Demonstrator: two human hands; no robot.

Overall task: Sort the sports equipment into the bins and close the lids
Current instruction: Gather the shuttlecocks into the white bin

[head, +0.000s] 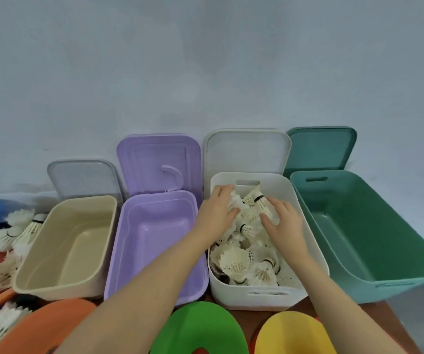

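Both hands, L (217, 209) & R (280, 221), gripping shuttlecocks (250, 218) over white bin (315, 238) at 1 o'clock; release low, w/o crushing feathers.

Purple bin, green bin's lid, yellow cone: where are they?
purple bin (154, 233): head view, bare inside floor.
green bin's lid (320, 148): head view, middle of upright panel.
yellow cone (292, 333): head view, upper surface.
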